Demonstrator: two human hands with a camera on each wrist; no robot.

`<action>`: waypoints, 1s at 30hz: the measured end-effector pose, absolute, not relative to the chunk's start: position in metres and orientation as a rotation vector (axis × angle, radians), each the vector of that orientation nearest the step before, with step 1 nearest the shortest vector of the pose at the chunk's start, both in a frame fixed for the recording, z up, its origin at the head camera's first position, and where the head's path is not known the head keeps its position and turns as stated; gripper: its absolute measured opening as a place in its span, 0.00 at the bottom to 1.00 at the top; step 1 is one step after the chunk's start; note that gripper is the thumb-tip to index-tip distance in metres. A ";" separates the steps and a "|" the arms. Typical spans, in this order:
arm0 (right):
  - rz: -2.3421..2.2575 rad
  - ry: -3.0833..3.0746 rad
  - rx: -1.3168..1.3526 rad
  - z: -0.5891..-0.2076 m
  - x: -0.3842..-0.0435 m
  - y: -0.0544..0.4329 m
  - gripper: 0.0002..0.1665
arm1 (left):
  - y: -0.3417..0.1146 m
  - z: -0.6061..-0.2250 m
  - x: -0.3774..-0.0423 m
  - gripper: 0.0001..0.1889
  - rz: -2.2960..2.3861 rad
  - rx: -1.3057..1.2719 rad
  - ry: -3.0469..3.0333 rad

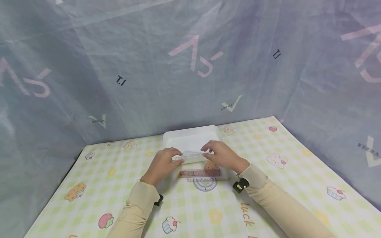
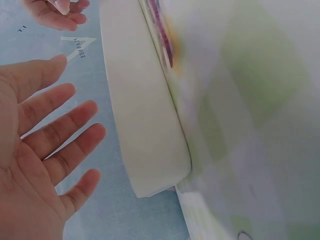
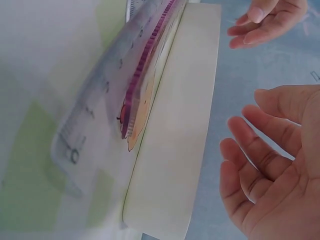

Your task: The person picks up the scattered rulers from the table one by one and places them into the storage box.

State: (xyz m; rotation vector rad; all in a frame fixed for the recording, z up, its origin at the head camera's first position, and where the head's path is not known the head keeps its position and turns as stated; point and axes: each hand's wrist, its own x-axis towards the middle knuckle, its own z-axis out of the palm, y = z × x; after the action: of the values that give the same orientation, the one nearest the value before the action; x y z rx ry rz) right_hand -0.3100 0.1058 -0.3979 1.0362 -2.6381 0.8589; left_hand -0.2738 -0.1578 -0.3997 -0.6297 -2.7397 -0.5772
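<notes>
White tray: stood toward the back of the tabletop, a clear measuring piece inside by the near wall.
Left hand: hung by the tray, fingers parted, holding nothing.
Right hand: faced it, well apart, fingers loosely bent, empty.
Pink ruler, protractor: lay before the tray.
Tray work: reaching or releasing, I couldn't tell; the next grip seemed to call for pinching a thin edge.
</notes>
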 end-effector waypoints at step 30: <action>0.863 -2.667 1.072 -0.390 -0.301 0.102 0.14 | -0.149 -0.392 -0.266 0.10 -0.618 -0.599 -2.880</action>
State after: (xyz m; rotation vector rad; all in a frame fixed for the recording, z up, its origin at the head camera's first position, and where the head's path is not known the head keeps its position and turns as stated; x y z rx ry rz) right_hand -0.3015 0.1020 -0.3904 1.0715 -2.6669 0.8631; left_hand -0.2660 -0.1487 -0.3919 -0.5993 -2.8802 -0.6178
